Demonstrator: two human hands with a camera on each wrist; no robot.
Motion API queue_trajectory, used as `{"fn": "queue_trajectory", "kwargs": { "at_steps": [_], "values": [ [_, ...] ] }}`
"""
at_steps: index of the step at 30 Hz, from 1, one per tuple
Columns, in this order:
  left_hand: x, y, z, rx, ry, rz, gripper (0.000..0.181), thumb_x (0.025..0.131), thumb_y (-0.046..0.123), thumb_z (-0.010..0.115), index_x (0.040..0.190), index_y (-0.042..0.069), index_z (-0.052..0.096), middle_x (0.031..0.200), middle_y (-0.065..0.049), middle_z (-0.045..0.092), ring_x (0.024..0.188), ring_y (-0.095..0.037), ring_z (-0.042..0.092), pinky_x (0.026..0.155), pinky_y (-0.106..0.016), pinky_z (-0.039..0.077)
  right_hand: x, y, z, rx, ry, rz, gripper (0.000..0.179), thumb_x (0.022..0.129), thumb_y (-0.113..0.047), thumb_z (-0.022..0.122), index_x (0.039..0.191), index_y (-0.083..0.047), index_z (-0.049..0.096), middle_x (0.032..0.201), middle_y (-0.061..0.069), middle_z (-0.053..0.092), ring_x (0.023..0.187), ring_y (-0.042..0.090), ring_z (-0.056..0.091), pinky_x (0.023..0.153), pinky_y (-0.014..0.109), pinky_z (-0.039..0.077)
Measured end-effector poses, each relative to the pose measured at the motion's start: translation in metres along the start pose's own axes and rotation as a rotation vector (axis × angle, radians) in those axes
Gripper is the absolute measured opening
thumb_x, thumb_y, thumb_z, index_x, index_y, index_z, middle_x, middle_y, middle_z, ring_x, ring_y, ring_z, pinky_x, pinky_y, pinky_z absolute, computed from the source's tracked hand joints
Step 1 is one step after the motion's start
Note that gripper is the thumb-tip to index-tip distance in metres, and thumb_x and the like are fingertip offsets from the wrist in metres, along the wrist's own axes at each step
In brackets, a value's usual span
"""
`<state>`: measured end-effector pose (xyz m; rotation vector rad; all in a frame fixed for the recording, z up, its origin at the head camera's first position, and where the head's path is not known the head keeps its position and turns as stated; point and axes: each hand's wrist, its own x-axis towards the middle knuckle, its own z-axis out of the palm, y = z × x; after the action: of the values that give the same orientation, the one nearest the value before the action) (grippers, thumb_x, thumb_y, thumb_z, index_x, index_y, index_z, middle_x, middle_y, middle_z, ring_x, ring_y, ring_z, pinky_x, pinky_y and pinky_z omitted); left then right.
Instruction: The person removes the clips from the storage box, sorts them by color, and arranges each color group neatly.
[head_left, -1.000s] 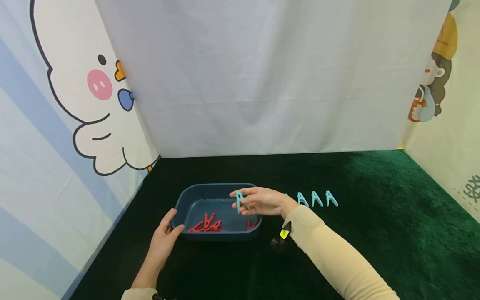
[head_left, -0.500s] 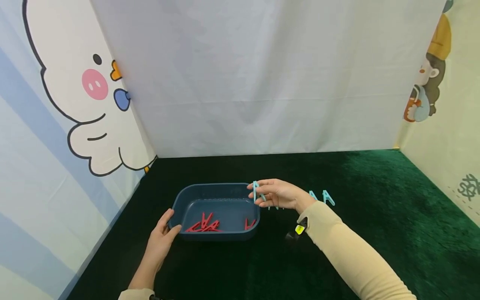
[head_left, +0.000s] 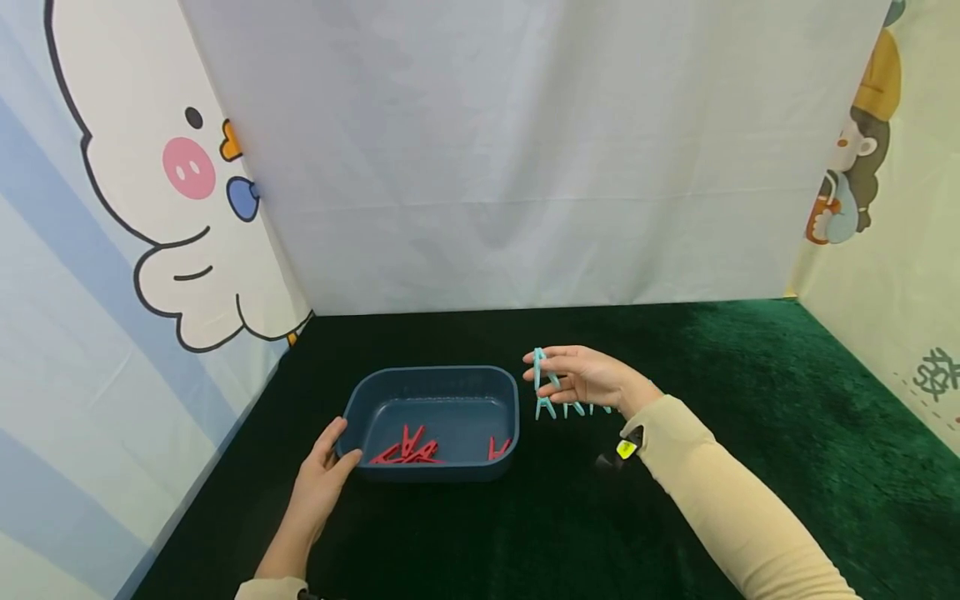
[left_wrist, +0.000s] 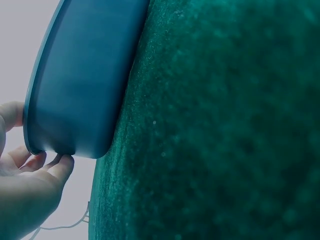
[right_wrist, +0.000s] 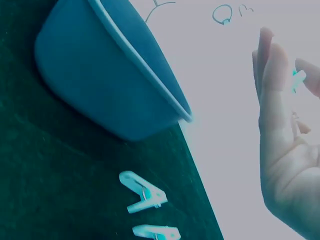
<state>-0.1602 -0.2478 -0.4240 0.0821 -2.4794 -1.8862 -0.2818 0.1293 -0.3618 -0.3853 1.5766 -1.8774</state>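
My left hand (head_left: 318, 477) grips the left end of a dark blue plastic basin (head_left: 438, 472), thumb on its near left corner. Seen from the left wrist, the fingertips (left_wrist: 62, 167) curl under the basin's rim. Just right of the basin, my right hand (head_left: 596, 379) pinches a light blue clothespin (head_left: 537, 365), raised above the cloth; a bit of that clothespin (right_wrist: 298, 78) shows between the fingers in the right wrist view. Below the hand stands a row of light blue clothespins (head_left: 545, 408), partly covered by it. Several red clothespins (head_left: 411, 448) lie inside the basin.
Dark green plush cloth (head_left: 480, 542) covers the table. White fabric (head_left: 510, 167) hangs behind it, with printed panels (head_left: 127, 417) on the left and right sides. Two of the row's clothespins (right_wrist: 142, 192) show near the basin in the right wrist view.
My right hand has moved from over the basin to its right, carrying the light blue clothespin above the row. My left hand keeps its hold on the basin.
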Motion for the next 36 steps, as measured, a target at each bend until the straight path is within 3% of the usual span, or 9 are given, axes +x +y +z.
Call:
{"fn": "queue_trajectory", "kwargs": {
  "at_steps": [8,15,20,32,36],
  "values": [
    [0.001,0.001,0.001,-0.009,0.003,-0.018,0.055,0.097,0.009,0.045,0.145,0.003,0.020,0.152,-0.011,0.009,0.136,-0.029,0.014,0.105,-0.042,0.021,-0.017,-0.003,-0.022,-0.023,0.008,-0.024,0.046,0.097,-0.014,0.046,0.137,0.005,0.032,0.114,0.008,0.059,0.077,0.016,0.064,0.067,0.027,0.053],
    [0.002,0.002,0.002,-0.003,0.017,-0.047,0.056,0.097,0.010,0.045,0.145,0.003,0.020,0.152,-0.011,0.008,0.136,-0.029,0.013,0.105,-0.041,0.021,-0.030,-0.005,-0.040,-0.043,0.071,-0.053,0.023,0.097,-0.016,0.046,0.117,-0.006,0.051,0.111,0.005,0.060,0.080,0.015,0.059,0.069,0.027,0.048],
    [0.001,0.001,0.002,-0.003,0.016,-0.043,0.056,0.096,0.009,0.045,0.145,0.002,0.020,0.152,-0.012,0.008,0.136,-0.030,0.013,0.105,-0.042,0.021,-0.040,-0.004,-0.055,-0.036,0.093,-0.072,0.014,0.099,-0.016,0.043,0.103,-0.013,0.057,0.109,0.001,0.062,0.077,0.013,0.055,0.068,0.028,0.042],
    [0.004,0.002,0.001,-0.006,0.007,-0.049,0.056,0.097,0.010,0.044,0.146,0.003,0.019,0.153,-0.010,0.007,0.136,-0.028,0.013,0.105,-0.040,0.021,-0.061,0.003,-0.094,0.016,0.145,-0.072,0.015,0.099,-0.015,0.043,0.102,-0.012,0.057,0.107,0.003,0.061,0.075,0.011,0.054,0.068,0.026,0.044],
    [0.004,0.002,0.002,-0.007,0.005,-0.050,0.056,0.097,0.010,0.044,0.146,0.003,0.019,0.153,-0.010,0.007,0.136,-0.028,0.013,0.106,-0.040,0.020,-0.068,0.005,-0.104,0.066,0.181,-0.048,0.019,0.098,-0.014,0.044,0.100,-0.015,0.063,0.095,0.001,0.059,0.078,0.013,0.056,0.071,0.028,0.046]
  ]
}}
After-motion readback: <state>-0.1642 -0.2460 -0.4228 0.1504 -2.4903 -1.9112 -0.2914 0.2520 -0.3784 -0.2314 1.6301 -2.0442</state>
